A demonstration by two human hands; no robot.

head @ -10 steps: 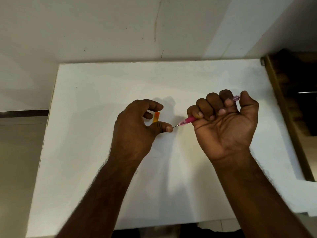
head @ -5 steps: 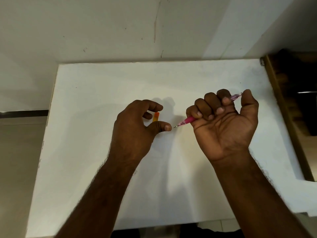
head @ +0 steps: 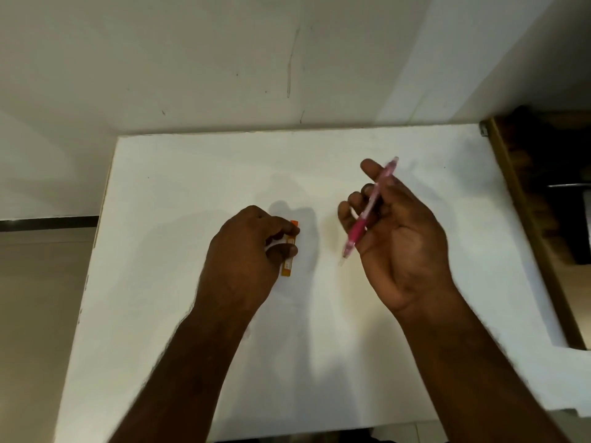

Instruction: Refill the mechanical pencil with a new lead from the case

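Note:
A pink mechanical pencil lies loosely across the fingers of my right hand, palm up, tip pointing down-left, cap end up near my index finger. The fingers are half uncurled but still hold it. My left hand rests on the white table with thumb and forefinger pinched on a small orange lead case, which stands roughly lengthwise away from me. No loose lead is visible. About a hand's width separates the pencil tip from the case.
A white wall rises behind the table's far edge. A dark wooden piece of furniture stands close along the table's right side. The floor drops away on the left.
My right hand has loosened from a fist and swung the pencil from near level to steep. My left thumb has left the pencil tip, and that hand now shows more of the orange case.

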